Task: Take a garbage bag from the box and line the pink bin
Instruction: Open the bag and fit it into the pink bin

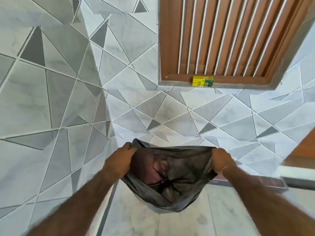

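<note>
Bare forearms, no sleeves, thin bracelet (224, 168) on right wrist

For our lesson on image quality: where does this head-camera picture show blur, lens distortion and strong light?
Head view: the forearms and the right hand are motion-blurred; the yellow box on the sill stays fairly sharp; the wide lens bends the wall tiles' lines and the shutter; daylight glows between the slats, and pink shows through the thin black bag.

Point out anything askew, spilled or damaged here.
Nothing stands out. Both hands, left and right, hold the black garbage bag open, with no visible tear. The yellow box sits upright on the window ledge.
</note>
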`<state>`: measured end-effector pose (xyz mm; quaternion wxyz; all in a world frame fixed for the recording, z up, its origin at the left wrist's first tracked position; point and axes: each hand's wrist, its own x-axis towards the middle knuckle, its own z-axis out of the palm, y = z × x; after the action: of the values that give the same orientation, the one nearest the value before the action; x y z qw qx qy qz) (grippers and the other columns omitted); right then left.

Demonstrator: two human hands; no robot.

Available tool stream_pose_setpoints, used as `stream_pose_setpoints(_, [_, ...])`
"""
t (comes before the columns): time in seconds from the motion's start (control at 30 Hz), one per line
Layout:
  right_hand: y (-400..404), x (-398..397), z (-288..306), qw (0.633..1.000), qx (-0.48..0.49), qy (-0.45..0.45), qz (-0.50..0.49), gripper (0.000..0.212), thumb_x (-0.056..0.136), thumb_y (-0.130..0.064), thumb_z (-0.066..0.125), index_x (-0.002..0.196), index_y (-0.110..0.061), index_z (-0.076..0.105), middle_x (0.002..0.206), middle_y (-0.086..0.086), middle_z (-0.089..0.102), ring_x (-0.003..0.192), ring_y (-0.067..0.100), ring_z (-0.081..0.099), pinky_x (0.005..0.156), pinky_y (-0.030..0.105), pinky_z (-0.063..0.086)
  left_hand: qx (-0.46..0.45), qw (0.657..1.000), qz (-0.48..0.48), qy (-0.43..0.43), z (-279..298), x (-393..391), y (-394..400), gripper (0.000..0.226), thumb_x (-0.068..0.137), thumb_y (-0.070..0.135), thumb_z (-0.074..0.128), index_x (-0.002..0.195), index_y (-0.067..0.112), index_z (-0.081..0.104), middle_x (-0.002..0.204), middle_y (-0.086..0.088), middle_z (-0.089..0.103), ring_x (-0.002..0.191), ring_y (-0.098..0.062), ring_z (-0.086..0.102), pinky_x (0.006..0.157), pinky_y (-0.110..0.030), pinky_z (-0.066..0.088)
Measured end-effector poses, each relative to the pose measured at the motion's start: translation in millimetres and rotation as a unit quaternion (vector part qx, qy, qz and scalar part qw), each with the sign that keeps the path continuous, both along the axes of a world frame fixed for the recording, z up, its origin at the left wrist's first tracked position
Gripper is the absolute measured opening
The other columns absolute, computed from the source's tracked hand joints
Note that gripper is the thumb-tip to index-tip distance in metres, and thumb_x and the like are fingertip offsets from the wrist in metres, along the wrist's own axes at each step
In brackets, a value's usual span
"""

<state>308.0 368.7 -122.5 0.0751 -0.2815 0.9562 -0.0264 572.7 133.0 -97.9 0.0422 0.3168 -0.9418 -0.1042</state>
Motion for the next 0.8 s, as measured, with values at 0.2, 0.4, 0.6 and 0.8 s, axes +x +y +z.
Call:
stream_pose_setpoints(0.2, [15,-5,-20,0.998,-0.046,-0.05,-0.018,0.041,0.087,-0.019,0.048,0.127,-0.009,0.046,0.125,0.022,0.057,0.114,0.042,0.058,0.098,0.044,0.047,-0.027,0.999,0.01,-0.043,-11,0,7,0.025,0.09,0.015,0.055,0.112,0.019,0.067,0.122,-0.004,0.06,0.109,-0.024,0.057,0.097,-0.034,0.05])
stream_pose_setpoints(0.4, [21,-25,-36,0.994,-0.069,-0.08,0.002,0.04,0.089,-0.025,0.046,0.127,-0.014,0.045,0.123,0.02,0.058,0.111,0.041,0.06,0.098,0.045,0.048,0.011,0.997,0.078,0.012,-16,-24,20,0.029,0.088,0.01,0.055,0.116,0.011,0.061,0.119,-0.01,0.061,0.104,-0.031,0.062,0.096,-0.041,0.051])
stream_pose_setpoints(0.6, [10,-63,-19,0.989,-0.09,-0.092,0.067,0.049,0.083,-0.026,0.049,0.131,-0.017,0.044,0.124,0.018,0.059,0.11,0.042,0.06,0.096,0.046,0.049,0.074,0.985,0.15,0.04,-13,-53,27,0.032,0.088,0.011,0.059,0.12,0.007,0.056,0.122,-0.018,0.056,0.107,-0.038,0.06,0.1,-0.04,0.046])
stream_pose_setpoints(0.8, [-34,-98,-16,0.986,-0.103,-0.09,0.1,0.049,0.079,-0.028,0.052,0.126,-0.02,0.044,0.117,0.018,0.064,0.105,0.041,0.063,0.092,0.046,0.052,0.093,0.974,0.198,0.065,-11,-58,4,0.032,0.09,0.026,0.059,0.118,0.009,0.054,0.119,-0.017,0.055,0.106,-0.039,0.06,0.1,-0.045,0.046])
